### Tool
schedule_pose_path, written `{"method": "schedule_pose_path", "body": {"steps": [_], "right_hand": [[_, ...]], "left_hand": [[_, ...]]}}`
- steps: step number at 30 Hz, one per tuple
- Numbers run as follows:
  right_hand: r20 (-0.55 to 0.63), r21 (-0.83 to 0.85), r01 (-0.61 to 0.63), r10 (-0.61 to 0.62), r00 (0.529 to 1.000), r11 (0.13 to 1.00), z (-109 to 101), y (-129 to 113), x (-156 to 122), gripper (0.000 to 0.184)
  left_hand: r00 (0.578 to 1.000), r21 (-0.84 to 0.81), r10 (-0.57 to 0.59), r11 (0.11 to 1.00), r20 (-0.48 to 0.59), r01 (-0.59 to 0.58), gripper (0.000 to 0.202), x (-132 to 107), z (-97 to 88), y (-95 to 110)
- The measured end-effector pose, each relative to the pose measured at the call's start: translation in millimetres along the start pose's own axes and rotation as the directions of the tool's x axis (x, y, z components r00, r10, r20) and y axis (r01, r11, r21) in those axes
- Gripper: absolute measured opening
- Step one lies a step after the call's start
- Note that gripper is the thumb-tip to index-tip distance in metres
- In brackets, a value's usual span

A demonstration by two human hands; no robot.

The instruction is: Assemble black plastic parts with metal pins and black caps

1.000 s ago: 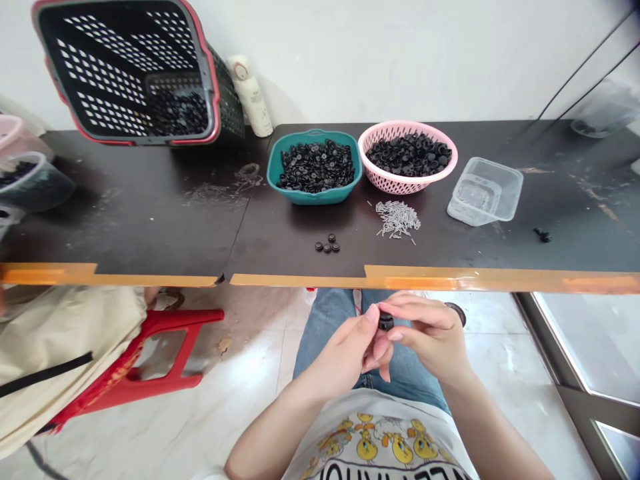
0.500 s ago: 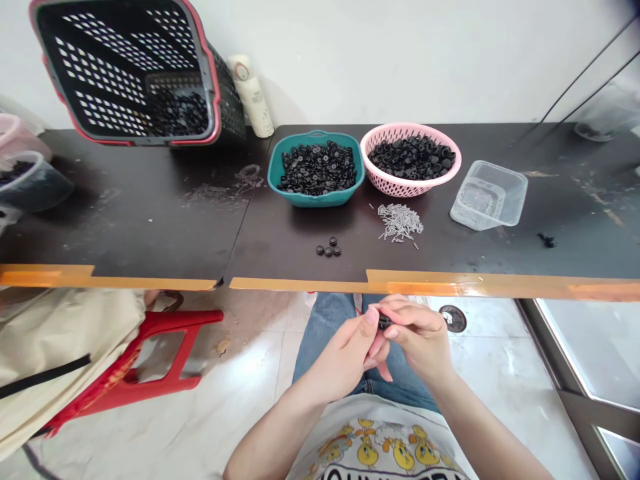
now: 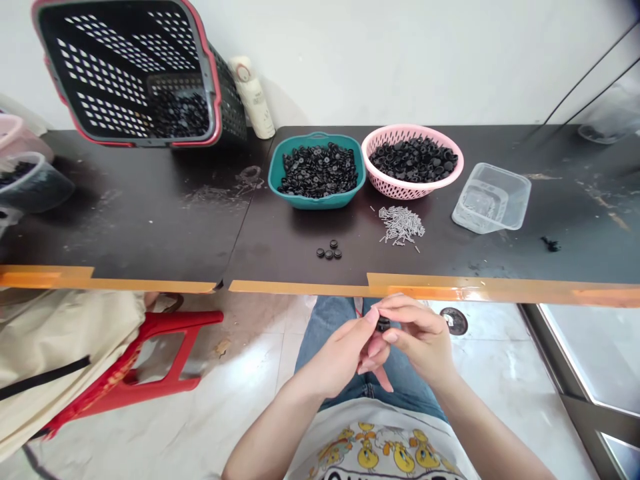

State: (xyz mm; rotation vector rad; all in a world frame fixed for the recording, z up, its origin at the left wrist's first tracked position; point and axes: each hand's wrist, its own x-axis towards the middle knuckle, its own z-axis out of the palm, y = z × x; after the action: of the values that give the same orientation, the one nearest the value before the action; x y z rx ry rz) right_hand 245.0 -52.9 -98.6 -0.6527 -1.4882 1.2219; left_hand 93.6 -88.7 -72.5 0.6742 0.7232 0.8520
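My left hand and my right hand meet over my lap, just below the table edge. Both pinch one small black round part between their fingertips; most of it is hidden. On the table ahead lie a few loose black discs and a small heap of little metal pins. Behind them stand a teal tub of black discs and a pink basket of black caps.
A clear plastic container sits right of the pins. A large black and red crate leans at the back left beside a white bottle. A red stool and beige cloth are at my left. Orange tape edges the table.
Both hands have stayed together on the small black part, shifting slightly up toward the table edge. Nothing on the table has moved.
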Motion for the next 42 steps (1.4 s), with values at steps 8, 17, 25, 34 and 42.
{"method": "schedule_pose_path", "body": {"steps": [8, 17, 25, 34, 42], "right_hand": [[-0.020, -0.332, -0.250, 0.259, 0.966, 0.909, -10.3, 10.5, 15.3, 0.032], [-0.025, -0.653, -0.171, 0.205, 0.978, 0.738, 12.7, 65.0, 80.8, 0.015], [-0.050, -0.728, -0.120, 0.123, 0.991, 0.675, 25.5, 63.3, 84.4, 0.016], [-0.137, -0.835, -0.131, 0.029, 0.990, 0.535, -66.4, 53.9, 83.0, 0.017], [0.040, -0.889, -0.004, 0.087, 0.995, 0.458, -78.0, 57.2, 112.7, 0.018]], "left_hand": [[0.955, 0.430, 0.139, 0.903, -0.261, -0.014, 0.053, 1.0, -23.4, 4.4], [0.648, 0.897, 0.653, 0.427, -0.393, 0.113, 0.037, 15.0, -78.4, 90.3], [0.752, 0.882, 0.654, -0.308, -0.076, 0.357, 0.022, 94.7, -104.2, 193.1], [0.879, 0.839, 0.392, -0.350, -0.272, 0.416, 0.020, 161.8, -135.6, 214.0], [0.868, 0.829, 0.412, -0.354, -0.278, 0.434, 0.009, 167.7, -131.6, 213.9]]}}
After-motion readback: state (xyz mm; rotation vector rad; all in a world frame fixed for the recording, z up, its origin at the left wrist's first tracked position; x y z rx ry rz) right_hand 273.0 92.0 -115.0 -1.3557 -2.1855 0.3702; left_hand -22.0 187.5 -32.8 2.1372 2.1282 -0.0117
